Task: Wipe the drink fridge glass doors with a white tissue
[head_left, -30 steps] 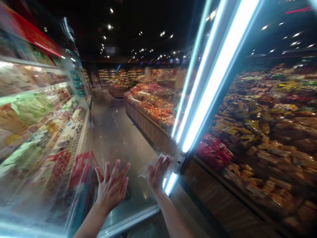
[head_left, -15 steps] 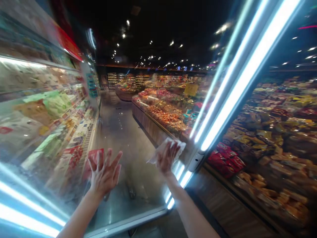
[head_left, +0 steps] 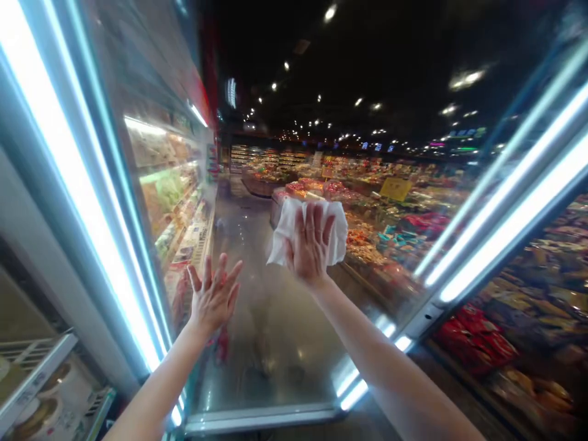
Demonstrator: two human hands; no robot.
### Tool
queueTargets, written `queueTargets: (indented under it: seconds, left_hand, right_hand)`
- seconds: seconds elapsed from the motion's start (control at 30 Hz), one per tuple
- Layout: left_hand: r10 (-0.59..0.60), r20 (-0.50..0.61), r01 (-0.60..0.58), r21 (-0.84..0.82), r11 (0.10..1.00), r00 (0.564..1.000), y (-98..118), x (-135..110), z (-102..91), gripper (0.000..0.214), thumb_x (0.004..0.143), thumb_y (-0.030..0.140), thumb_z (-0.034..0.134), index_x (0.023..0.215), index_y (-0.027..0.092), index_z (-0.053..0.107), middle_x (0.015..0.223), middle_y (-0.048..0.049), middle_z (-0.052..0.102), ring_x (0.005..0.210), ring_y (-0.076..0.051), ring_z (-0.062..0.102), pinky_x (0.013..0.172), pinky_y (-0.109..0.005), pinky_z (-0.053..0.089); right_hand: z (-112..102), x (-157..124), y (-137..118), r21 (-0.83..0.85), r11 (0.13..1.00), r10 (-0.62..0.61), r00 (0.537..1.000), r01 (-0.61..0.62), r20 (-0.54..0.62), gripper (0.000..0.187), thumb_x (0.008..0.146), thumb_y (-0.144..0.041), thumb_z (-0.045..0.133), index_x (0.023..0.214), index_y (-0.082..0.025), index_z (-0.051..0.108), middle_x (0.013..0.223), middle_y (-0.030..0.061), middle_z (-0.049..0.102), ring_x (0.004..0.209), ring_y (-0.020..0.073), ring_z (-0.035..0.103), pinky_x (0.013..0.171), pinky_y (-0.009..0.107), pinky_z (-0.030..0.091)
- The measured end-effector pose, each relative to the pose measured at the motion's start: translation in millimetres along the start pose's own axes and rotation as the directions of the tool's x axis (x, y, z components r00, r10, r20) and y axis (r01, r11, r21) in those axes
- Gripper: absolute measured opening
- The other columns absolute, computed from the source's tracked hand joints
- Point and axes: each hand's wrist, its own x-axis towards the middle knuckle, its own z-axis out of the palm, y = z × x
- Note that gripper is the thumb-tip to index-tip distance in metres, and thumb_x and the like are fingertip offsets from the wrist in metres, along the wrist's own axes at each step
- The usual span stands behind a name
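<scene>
Our R hand (head_left: 310, 248) lies flat on the cloth (head_left: 339, 236), palm fwd, fingers straight & a bit apart. They're not curled round it, they're pinning it to the glass door (head_left: 275, 349), about mid-pane. Cloth's white, thin, crumpled. Looks v. light & floppy to us, no stiffness, prob. slides easy on glass, so it'd want a flat palm over its middle or a pinch at a bunched edge. It sits under palm & fingers, poking out past the fingertips on top & at both sides; one corner droops lower L by the thumb. L hand (head_left: 215, 297) is lower & to the L, empty, fingers fanned wide, on or just off the pane, we can't tell which. Light strips (head_left: 500, 223) glow R of the door; shelves (head_left: 172, 190) of goods on the L.
</scene>
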Motion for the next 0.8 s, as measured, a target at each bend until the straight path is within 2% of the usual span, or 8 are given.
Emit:
queueTargets:
  seconds: [0.07, 0.13, 0.2, 0.33, 0.4, 0.57, 0.73, 0.8]
  left_hand:
    - [-0.008, -0.038, 0.008, 0.006, 1.000, 0.999, -17.9, -1.6, -9.1, 0.081, 0.093, 0.029, 0.063, 0.161, 0.040, 0.021, 0.172, -0.0003, 0.019, 0.162, -0.026, -0.002, 0.131, -0.059, -0.008]
    - [-0.015, -0.074, 0.016, 0.009, 1.000, 0.997, -32.9, -1.6, -17.4, 0.082, 0.093, 0.030, 0.063, 0.161, 0.039, 0.019, 0.172, -0.0010, 0.020, 0.162, -0.025, -0.001, 0.132, -0.058, -0.007]
    - [-0.020, -0.107, 0.021, 0.009, 1.000, 0.994, -44.8, 0.4, -24.1, 0.082, 0.093, 0.029, 0.063, 0.162, 0.037, 0.018, 0.172, -0.0013, 0.019, 0.161, -0.025, 0.000, 0.132, -0.057, -0.006]
    - [-0.033, -0.170, 0.033, -0.006, 0.999, 0.985, -62.8, 7.6, -32.2, 0.085, 0.093, 0.027, 0.062, 0.163, 0.036, 0.015, 0.172, -0.0019, 0.012, 0.161, -0.027, -0.004, 0.131, -0.059, -0.007]
    - [-0.047, -0.191, 0.044, -0.020, 0.999, 0.980, -69.9, 10.4, -34.6, 0.086, 0.092, 0.025, 0.062, 0.163, 0.035, 0.013, 0.172, -0.0032, 0.011, 0.160, -0.028, -0.005, 0.131, -0.061, -0.006]
    - [-0.054, -0.213, 0.045, -0.048, 0.998, 0.976, -80.3, 12.7, -41.3, 0.086, 0.092, 0.023, 0.061, 0.163, 0.034, 0.013, 0.171, -0.0038, 0.018, 0.160, -0.027, 0.000, 0.132, -0.059, 0.001]
    - [-0.063, -0.232, 0.050, -0.061, 0.997, 0.971, -85.9, 18.6, -47.6, 0.084, 0.093, 0.022, 0.060, 0.163, 0.032, 0.014, 0.172, -0.0044, 0.011, 0.160, -0.029, 0.001, 0.131, -0.061, 0.008]
    - [-0.066, -0.241, 0.053, -0.063, 0.997, 0.968, -88.5, 22.4, -49.4, 0.084, 0.094, 0.022, 0.059, 0.163, 0.032, 0.014, 0.171, -0.0043, 0.010, 0.160, -0.030, 0.001, 0.131, -0.061, 0.008]
  right_hand:
    - [0.5, 14.5, -16.6, 0.043, 0.975, -0.222, 0.973, 0.219, 0.068, 0.064, 0.103, -0.031, 0.045, 0.163, -0.013, 0.029, 0.165, 0.0146, 0.041, 0.159, 0.0302, 0.023, 0.127, 0.063, 0.025]
    - [1.9, 22.8, -33.8, 0.122, 0.873, -0.486, 0.860, 0.472, 0.153, 0.056, 0.102, -0.028, 0.046, 0.158, -0.026, 0.041, 0.159, 0.0027, 0.051, 0.153, 0.0194, 0.038, 0.127, 0.046, 0.035]
    - [2.1, 41.0, -46.7, 0.149, 0.812, -0.584, 0.788, 0.565, 0.197, 0.052, 0.102, -0.028, 0.047, 0.154, -0.032, 0.047, 0.156, -0.0030, 0.055, 0.149, 0.0147, 0.045, 0.125, 0.038, 0.040]
    - [-4.3, 110.3, -67.3, 0.038, 0.893, -0.449, 0.885, 0.448, 0.127, 0.061, 0.105, -0.029, 0.045, 0.162, -0.012, 0.030, 0.167, 0.0158, 0.036, 0.159, 0.0322, 0.023, 0.128, 0.068, 0.019]
    - [-6.4, 137.5, -81.9, 0.035, 0.878, -0.479, 0.871, 0.478, 0.107, 0.063, 0.106, -0.031, 0.047, 0.163, -0.013, 0.027, 0.170, 0.0157, 0.030, 0.160, 0.0348, 0.018, 0.125, 0.074, 0.013]
    - [-6.6, 182.5, -108.6, 0.147, 0.638, -0.769, 0.621, 0.756, 0.151, 0.050, 0.102, -0.036, 0.057, 0.150, -0.040, 0.047, 0.161, -0.0100, 0.047, 0.153, 0.0152, 0.038, 0.130, 0.052, 0.025]
    - [-14.2, 246.2, -113.7, 0.071, 0.748, -0.663, 0.745, 0.660, 0.071, 0.064, 0.105, -0.024, 0.047, 0.162, -0.011, 0.022, 0.170, 0.0151, 0.028, 0.160, 0.0323, 0.008, 0.124, 0.072, 0.005]
    - [-13.4, 250.7, -121.3, 0.071, 0.737, -0.676, 0.733, 0.672, 0.079, 0.067, 0.103, -0.023, 0.051, 0.161, -0.007, 0.023, 0.170, 0.0169, 0.028, 0.160, 0.0320, 0.008, 0.125, 0.069, 0.006]
